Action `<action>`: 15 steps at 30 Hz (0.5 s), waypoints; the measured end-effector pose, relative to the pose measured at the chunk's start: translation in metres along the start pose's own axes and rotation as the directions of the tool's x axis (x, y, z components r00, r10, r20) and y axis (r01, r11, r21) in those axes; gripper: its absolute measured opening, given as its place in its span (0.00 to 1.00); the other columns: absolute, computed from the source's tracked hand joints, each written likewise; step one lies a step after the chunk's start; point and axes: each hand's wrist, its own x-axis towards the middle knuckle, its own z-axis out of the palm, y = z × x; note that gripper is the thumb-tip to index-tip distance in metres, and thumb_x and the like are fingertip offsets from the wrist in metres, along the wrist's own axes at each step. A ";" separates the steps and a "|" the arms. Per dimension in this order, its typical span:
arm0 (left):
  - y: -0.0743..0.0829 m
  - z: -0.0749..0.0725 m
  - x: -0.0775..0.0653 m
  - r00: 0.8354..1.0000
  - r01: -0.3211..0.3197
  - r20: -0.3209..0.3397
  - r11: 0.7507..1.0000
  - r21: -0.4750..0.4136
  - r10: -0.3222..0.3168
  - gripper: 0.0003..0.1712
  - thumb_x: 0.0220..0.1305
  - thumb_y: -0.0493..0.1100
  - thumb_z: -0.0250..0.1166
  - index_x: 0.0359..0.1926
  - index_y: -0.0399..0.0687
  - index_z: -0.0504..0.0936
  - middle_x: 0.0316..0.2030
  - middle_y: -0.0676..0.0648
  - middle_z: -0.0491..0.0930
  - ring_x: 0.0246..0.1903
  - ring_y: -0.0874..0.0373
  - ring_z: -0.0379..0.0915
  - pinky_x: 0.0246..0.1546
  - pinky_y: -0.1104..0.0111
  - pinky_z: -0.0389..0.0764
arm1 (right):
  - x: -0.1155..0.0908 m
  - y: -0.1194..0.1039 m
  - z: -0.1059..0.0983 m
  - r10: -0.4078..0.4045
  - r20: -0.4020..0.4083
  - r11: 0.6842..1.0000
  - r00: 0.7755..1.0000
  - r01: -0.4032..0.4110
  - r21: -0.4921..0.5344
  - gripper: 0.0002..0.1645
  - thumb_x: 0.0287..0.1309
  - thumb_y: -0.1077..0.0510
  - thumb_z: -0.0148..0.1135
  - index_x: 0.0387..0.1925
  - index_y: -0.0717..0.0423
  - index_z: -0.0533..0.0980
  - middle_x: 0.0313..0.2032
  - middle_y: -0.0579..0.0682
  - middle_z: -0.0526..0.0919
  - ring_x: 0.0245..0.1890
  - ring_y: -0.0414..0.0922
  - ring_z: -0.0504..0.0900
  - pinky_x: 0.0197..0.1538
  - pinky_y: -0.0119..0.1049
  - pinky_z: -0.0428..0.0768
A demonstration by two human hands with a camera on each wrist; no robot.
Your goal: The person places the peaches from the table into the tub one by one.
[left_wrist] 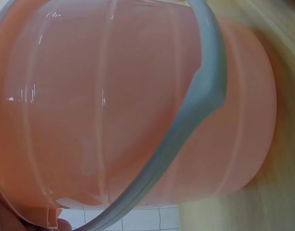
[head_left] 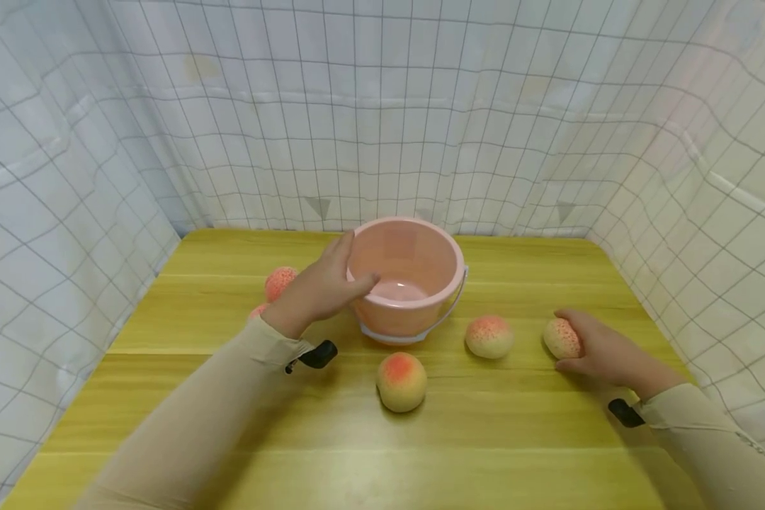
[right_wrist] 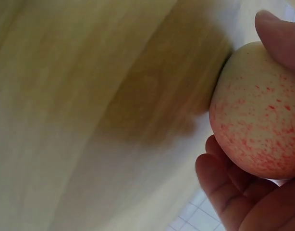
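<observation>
A pink bucket point(head_left: 398, 319) with a pale handle point(left_wrist: 186, 110) stands upright at the middle of the table. My left hand point(head_left: 325, 287) grips its left rim, the thumb over the inner side; most of its fingers are hidden. At the right, my right hand point(head_left: 602, 350) holds a speckled peach point(head_left: 561, 338) between thumb and fingers. In the right wrist view, the thumb lies on one side of this peach point(right_wrist: 258, 115) and the fingers curl round the other. Whether the peach touches the table is unclear.
Between bucket and right hand lies a peach point(head_left: 489, 336). Another peach point(head_left: 401, 382) sits in front of the bucket. Behind the left forearm are a red speckled peach point(head_left: 280, 283) and a partly hidden one point(head_left: 258, 310). Checked curtains point(head_left: 395, 120) enclose the wooden table point(head_left: 484, 453).
</observation>
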 end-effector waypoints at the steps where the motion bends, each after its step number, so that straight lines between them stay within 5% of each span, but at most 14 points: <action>1: 0.000 0.001 0.000 1.000 -0.005 -0.005 1.000 -0.005 0.005 0.60 0.68 0.70 0.58 0.86 0.52 0.38 0.83 0.43 0.49 0.77 0.44 0.59 0.74 0.43 0.67 | 0.000 0.000 0.000 0.003 -0.003 1.000 1.000 -0.003 -0.007 0.56 0.55 0.50 0.81 0.73 0.72 0.60 0.65 0.75 0.73 0.61 0.69 0.78 0.59 0.65 0.78; 15: -0.003 0.004 0.002 1.000 -0.003 -0.023 1.000 -0.031 0.003 0.58 0.68 0.67 0.58 0.86 0.52 0.40 0.84 0.45 0.48 0.77 0.47 0.59 0.72 0.43 0.69 | 0.002 0.004 0.006 0.020 -0.035 1.000 0.999 -0.021 -0.009 0.52 0.54 0.53 0.80 0.71 0.71 0.62 0.63 0.73 0.75 0.55 0.63 0.82 0.53 0.60 0.81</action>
